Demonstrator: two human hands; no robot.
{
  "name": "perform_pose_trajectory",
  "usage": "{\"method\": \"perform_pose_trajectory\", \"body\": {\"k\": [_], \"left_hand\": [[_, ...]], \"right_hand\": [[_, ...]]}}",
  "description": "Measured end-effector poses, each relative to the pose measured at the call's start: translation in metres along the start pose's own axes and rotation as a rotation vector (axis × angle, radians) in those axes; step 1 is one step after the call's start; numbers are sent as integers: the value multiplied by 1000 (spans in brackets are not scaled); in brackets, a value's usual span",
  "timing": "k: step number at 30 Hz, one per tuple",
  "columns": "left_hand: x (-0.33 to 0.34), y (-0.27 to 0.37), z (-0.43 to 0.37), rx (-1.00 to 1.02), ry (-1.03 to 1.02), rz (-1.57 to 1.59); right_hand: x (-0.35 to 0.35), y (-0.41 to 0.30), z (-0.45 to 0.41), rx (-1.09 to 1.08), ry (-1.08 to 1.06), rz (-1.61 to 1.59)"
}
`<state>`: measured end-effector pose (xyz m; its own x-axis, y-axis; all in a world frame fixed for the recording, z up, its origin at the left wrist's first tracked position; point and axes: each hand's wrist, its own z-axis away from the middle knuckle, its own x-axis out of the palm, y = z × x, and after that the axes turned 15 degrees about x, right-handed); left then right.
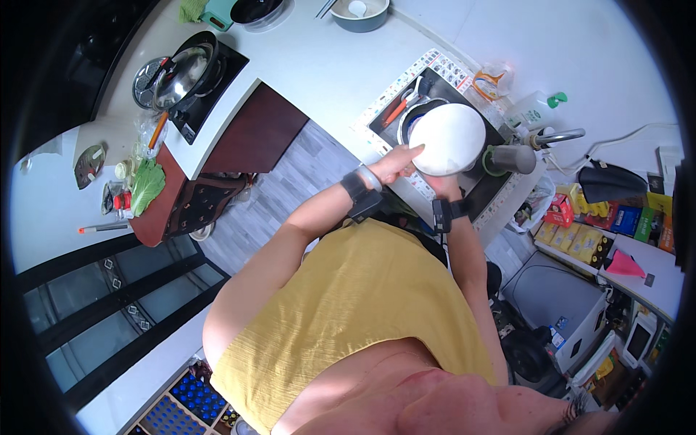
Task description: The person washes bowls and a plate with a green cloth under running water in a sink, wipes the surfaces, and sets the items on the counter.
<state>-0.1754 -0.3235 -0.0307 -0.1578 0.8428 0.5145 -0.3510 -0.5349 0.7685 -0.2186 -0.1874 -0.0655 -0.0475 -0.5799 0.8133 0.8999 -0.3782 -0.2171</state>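
Observation:
A round white plate (448, 138) is held tilted above a dark sink (478, 193), its pale face turned up. My left hand (399, 163) grips its left rim, with the thumb on top. My right hand (443, 185) reaches under the near edge; the plate covers its fingers, so its grip is hidden. A metal pot (405, 122) stands in the sink, partly behind the plate. Left of that pot lies an orange-handled utensil (395, 113). At the sink's right side are a faucet (560, 137) and a grey cylindrical container (514, 159).
A pump bottle (535, 109) with a green top stands behind the sink. A wok (209, 60) with a metal lid (182, 79) sits on the stove at left. Leafy greens (148, 187) lie on the left counter. A grey bowl (359, 19) is at the back.

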Motion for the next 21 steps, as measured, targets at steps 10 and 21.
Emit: {"method": "perform_pose_trajectory", "body": {"k": [10,21], "left_hand": [[-150,21,-11,119,641,-327],[-356,100,-64,226,881,-475]], "right_hand": [[25,-45,21,-212,-225,-224],[-62,-9,87,-218,210,-432]]}}
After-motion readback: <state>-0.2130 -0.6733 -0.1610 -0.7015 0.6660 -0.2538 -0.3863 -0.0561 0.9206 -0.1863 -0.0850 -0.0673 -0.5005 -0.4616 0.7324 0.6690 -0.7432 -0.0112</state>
